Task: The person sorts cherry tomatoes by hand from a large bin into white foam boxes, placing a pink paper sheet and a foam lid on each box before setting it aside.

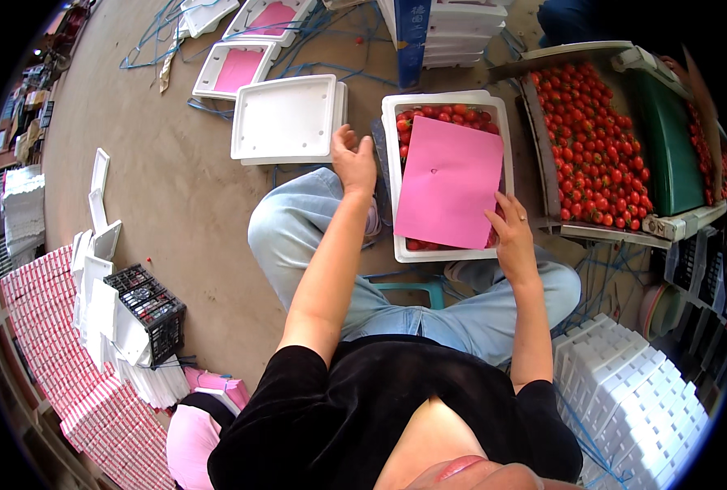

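A pink sheet (pixel 449 184) lies slightly askew over a white foam box (pixel 389 204) full of small red tomatoes (pixel 459 111), which show along the far edge and at the near corners. My right hand (pixel 514 241) has the sheet's right edge between thumb and fingers, beside the box rim. My left hand (pixel 353 162) is left of the box with nothing in it, thumb apart from the loosely bent fingers. Those fingertips are close to the right edge of a small stack of white foam lids (pixel 284 119); whether they touch it I cannot tell.
At the right stands an open crate of loose red tomatoes (pixel 596 147) beside a green panel (pixel 665 143). White trays with pink sheets (pixel 239 70) and loose blue straps (pixel 318 65) lie at the back left. Stacked white boxes (pixel 637 392) stand at the near right, a black crate (pixel 147 306) at the left.
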`<move>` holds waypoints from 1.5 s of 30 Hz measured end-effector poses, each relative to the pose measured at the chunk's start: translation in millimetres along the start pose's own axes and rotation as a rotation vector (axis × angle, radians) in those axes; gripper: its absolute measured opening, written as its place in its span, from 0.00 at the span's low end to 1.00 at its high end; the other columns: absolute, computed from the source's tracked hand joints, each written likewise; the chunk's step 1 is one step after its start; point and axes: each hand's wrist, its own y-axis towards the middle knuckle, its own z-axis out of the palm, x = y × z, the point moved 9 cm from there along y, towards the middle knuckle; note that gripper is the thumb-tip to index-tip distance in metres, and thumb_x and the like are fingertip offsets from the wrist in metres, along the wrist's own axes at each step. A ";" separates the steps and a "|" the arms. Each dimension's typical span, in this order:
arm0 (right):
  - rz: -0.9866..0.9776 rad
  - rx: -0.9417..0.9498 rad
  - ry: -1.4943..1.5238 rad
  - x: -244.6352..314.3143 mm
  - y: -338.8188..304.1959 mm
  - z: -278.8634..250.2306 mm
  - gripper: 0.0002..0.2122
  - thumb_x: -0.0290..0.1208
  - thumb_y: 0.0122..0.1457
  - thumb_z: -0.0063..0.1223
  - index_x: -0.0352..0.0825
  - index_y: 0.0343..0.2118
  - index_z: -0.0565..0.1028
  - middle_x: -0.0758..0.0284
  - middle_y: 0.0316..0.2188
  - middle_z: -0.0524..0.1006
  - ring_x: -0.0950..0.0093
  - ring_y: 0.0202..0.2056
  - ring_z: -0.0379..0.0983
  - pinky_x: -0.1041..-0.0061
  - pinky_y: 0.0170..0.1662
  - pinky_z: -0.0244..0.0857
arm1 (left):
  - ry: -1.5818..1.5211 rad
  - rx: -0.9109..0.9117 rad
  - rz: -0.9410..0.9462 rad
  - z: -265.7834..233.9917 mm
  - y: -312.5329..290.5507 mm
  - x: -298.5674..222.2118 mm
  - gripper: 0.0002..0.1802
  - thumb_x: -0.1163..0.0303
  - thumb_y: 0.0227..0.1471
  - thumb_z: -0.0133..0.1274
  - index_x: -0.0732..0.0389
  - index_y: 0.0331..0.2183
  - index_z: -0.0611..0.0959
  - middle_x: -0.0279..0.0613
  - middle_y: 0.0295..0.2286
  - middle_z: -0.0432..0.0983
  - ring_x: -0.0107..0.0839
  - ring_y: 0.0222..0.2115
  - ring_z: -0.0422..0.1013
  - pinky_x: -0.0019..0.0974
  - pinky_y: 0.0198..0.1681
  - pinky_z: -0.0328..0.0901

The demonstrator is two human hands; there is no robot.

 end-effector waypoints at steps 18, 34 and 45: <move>0.014 0.047 0.039 15.7 48.4 44.8 0.13 0.21 0.47 0.54 0.30 0.39 0.75 0.55 0.54 0.68 0.48 0.65 0.53 0.40 0.66 0.46 | 1.192 0.292 -0.271 30.7 141.7 189.9 0.30 0.58 0.47 0.66 0.61 0.46 0.72 0.53 0.47 0.74 0.52 0.48 0.72 0.51 0.50 0.69; 0.457 0.277 1.404 38.1 49.4 95.4 0.27 0.40 0.58 0.61 0.33 0.57 0.66 0.56 0.51 0.71 0.61 0.52 0.71 0.65 0.52 0.69 | -0.201 0.160 0.022 -82.6 -156.3 -60.2 0.31 0.81 0.56 0.56 0.74 0.57 0.61 0.55 0.56 0.63 0.41 0.55 0.65 0.45 0.60 0.60; 0.327 0.105 1.429 32.9 42.8 15.3 0.27 0.30 0.59 0.60 0.31 0.61 0.67 0.61 0.44 0.77 0.73 0.41 0.76 0.73 0.45 0.72 | -0.970 0.730 -0.635 -99.0 -166.9 17.5 0.34 0.45 0.65 0.37 0.61 0.60 0.67 0.47 0.57 0.68 0.46 0.56 0.66 0.49 0.59 0.61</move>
